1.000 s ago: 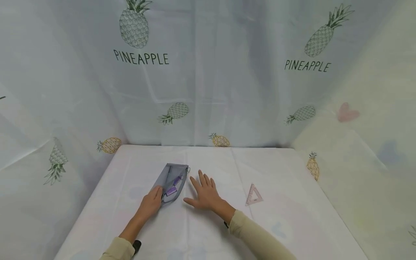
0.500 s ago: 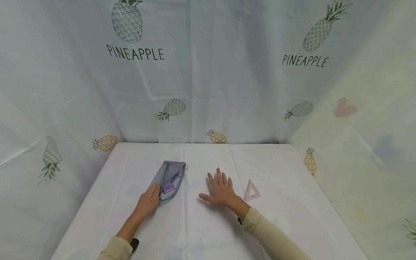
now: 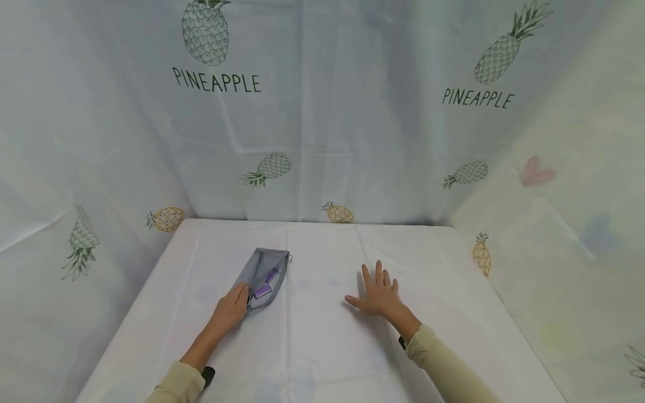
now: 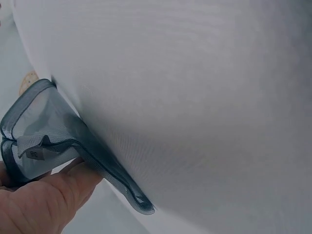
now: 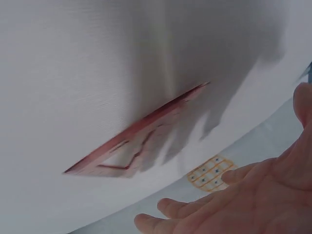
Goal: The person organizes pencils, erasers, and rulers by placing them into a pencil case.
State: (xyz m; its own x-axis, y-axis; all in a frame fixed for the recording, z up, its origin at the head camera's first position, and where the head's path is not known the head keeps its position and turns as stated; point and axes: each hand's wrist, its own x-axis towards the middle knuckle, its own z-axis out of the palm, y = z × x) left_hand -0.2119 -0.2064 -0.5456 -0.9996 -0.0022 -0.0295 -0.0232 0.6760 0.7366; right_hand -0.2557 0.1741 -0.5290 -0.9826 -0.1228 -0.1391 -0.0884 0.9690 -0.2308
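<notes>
A grey see-through mesh pencil case (image 3: 252, 270) lies on the left part of the table. My left hand (image 3: 229, 308) grips its near end, thumb on top; in the left wrist view the mesh case (image 4: 53, 117) has a dark binding and a small tag. Purple items (image 3: 263, 290) show through the mesh, too small to name exactly. My right hand (image 3: 377, 296) is spread over the right half of the table, fingers straight, holding nothing. In the right wrist view a pink transparent set square (image 5: 146, 122) lies flat under that hand; in the head view the hand hides it.
The table (image 3: 322, 347) wears a white cloth with faint coloured spots. Pineapple-printed curtains (image 3: 342, 112) hang behind it and along both sides. A metal ring (image 3: 289, 258) sits on the pencil case's far corner.
My right hand has moved right, away from the pencil case and over the set square, now covering it in the head view. The left hand keeps its grip on the case.
</notes>
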